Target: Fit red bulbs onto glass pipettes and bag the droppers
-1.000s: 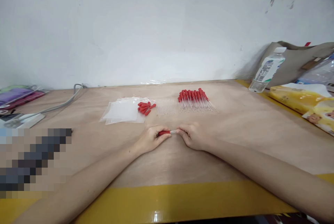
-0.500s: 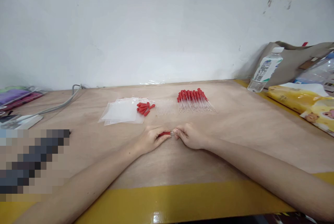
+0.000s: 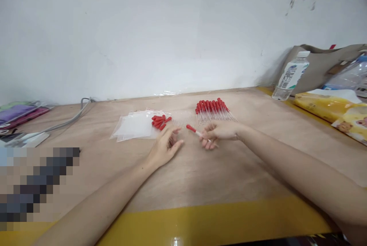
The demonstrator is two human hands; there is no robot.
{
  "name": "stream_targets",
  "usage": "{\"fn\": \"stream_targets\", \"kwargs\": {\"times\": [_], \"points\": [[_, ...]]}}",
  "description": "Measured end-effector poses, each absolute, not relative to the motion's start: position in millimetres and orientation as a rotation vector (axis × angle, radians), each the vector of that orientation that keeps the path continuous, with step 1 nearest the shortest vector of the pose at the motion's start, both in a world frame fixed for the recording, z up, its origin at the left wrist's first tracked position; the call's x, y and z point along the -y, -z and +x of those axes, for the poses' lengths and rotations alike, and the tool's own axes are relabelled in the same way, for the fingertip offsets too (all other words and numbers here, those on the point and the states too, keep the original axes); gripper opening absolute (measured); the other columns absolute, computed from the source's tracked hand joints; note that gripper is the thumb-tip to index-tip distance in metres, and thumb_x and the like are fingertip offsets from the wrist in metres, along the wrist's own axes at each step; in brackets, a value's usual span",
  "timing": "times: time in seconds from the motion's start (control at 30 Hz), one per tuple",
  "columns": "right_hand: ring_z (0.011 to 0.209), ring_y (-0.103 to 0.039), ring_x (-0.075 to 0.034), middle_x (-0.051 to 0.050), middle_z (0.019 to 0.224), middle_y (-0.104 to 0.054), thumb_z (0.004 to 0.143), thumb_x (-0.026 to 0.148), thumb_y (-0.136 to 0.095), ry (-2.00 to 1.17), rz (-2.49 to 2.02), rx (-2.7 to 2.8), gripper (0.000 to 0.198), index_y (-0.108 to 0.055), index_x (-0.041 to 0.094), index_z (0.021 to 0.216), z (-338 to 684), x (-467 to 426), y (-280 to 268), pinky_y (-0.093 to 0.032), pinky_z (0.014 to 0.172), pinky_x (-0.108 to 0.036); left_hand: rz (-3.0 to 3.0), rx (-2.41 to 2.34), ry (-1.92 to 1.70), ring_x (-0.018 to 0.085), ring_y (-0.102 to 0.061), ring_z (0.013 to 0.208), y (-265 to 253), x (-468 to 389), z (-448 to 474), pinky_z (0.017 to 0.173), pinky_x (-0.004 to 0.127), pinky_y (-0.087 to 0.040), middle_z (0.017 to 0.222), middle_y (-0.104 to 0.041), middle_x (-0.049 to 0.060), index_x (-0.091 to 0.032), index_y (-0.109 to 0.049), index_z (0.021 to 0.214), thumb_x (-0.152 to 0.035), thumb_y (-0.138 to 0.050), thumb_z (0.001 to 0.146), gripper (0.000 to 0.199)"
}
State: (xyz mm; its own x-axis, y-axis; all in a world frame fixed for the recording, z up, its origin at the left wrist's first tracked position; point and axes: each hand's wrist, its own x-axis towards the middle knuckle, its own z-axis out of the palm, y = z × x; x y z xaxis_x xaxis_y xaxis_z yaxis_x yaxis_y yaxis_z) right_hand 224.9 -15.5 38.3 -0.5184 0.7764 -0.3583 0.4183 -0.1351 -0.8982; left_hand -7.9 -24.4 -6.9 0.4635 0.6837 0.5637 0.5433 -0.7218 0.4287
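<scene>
Parted now, left hand (image 3: pixel 164 148) from right hand (image 3: pixel 220 131), after almost meeting half a second ago, with the dropper (image 3: pixel 193 129) pulled out of the left and swung away in the right. Pinched narrow on the right, around a slender pale stem, with a smooth red bulb angled up toward the far edge of the table (image 3: pixel 172 185); smeared by motion at the fingertips. Half curled on the left, with a moderate gap between thumb and fingers, just short of the loose red bulbs (image 3: pixel 160 120).

Over to the print! Wrapped around the clear bottle (image 3: pixel 291 76) near the far right corner: a white label with dark blocks of text and touches of green and blue, too small to read. Printed on the shiny yellow packet (image 3: pixel 318 104) along the right edge: cartoon animal faces. Slumped behind: a grey-beige bag (image 3: pixel 315 72).

Back to mid-table, toward the far edge: flat, overlapping, see-through plastic bags (image 3: pixel 134 125); heaped at their right side, those rubbery bulbs; next, glassy clear stems (image 3: pixel 182 118); then assembled droppers (image 3: pixel 213 108), ranked tightly, bulbs toward the wall (image 3: pixel 143 39). Along the near edge, glossy yellow tape (image 3: pixel 177 221).
</scene>
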Motion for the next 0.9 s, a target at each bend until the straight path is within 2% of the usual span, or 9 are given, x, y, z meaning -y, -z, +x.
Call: {"fn": "stream_targets", "kwargs": {"times": [0.1,0.2,0.27,0.37,0.53,0.77,0.9], "points": [[0.06,-0.06,-0.015,-0.01,0.067,-0.064,0.076,0.023,-0.054,-1.201,-1.551,1.754,0.018,-0.058,0.011,0.062,222.4,-16.2,-39.7,-0.048,0.056,-0.024,2.602,-1.091,-0.888,0.012,-0.05,0.065,6.9,24.6,-4.9,0.063,0.026,-0.046,0.082,-0.052,0.003,-0.017,-0.059,0.096,-0.027,-0.052,0.082,0.018],[0.068,-0.062,-0.018,-0.01,0.07,-0.066,0.075,0.031,-0.053,-0.584,-1.84,1.748,0.023,-0.062,0.013,0.064,209.9,-43.7,-31.3,-0.046,0.06,-0.027,2.565,-1.184,-0.9,0.012,-0.048,0.064,6.4,24.1,-6.3,0.063,0.027,-0.045,0.079,-0.048,0.002,-0.018,-0.059,0.097,-0.028,-0.053,0.08,0.021],[0.076,-0.062,-0.022,-0.011,0.076,-0.066,0.075,0.035,-0.052,-0.346,-1.955,1.722,0.025,-0.064,0.015,0.071,200.2,-55.0,-23.0,-0.045,0.063,-0.03,2.522,-1.223,-0.914,0.011,-0.047,0.061,6.1,23.7,-8.2,0.062,0.027,-0.045,0.079,-0.047,0.001,-0.018,-0.059,0.097,-0.029,-0.054,0.08,0.022],[0.084,-0.061,-0.027,-0.013,0.083,-0.066,0.077,0.038,-0.049,-0.229,-2.003,1.734,0.029,-0.066,0.015,0.08,190.1,-61.0,-12.7,-0.044,0.066,-0.034,2.502,-1.224,-0.885,0.011,-0.047,0.06,5.5,23.1,-9.8,0.061,0.027,-0.044,0.078,-0.047,0.001,-0.017,-0.061,0.094,-0.028,-0.054,0.079,0.019],[0.086,-0.061,-0.028,-0.016,0.09,-0.065,0.081,0.039,-0.044,-0.113,-2.046,1.772,0.034,-0.066,0.014,0.086,187.5,-57.4,-7.3,-0.043,0.07,-0.035,2.518,-1.199,-0.859,0.012,-0.048,0.062,4.9,22.8,-8.6,0.062,0.027,-0.043,0.077,-0.048,0.001,-0.018,-0.062,0.089,-0.028,-0.052,0.08,0.017],[0.083,-0.06,-0.024,-0.009,0.087,-0.066,0.081,0.039,-0.046,-0.036,-1.95,1.854,0.027,-0.062,0.019,0.089,182.4,-47.3,-5.0,-0.041,0.069,-0.033,2.574,-1.269,-0.861,0.013,-0.049,0.064,8.3,19.8,-9.9,0.062,0.027,-0.043,0.08,-0.05,0.003,-0.017,-0.061,0.089,-0.029,-0.051,0.081,0.018],[0.083,-0.059,-0.023,-0.008,0.084,-0.065,0.082,0.037,-0.046,-0.071,-1.895,1.877,0.023,-0.061,0.02,0.086,178.5,-43.7,-1.1,-0.04,0.069,-0.033,2.646,-1.572,-1.06,0.018,-0.052,0.075,2.8,2.9,-27.8,0.071,0.031,-0.042,0.078,-0.053,0.005,-0.017,-0.062,0.081,-0.028,-0.05,0.08,0.016]]}}
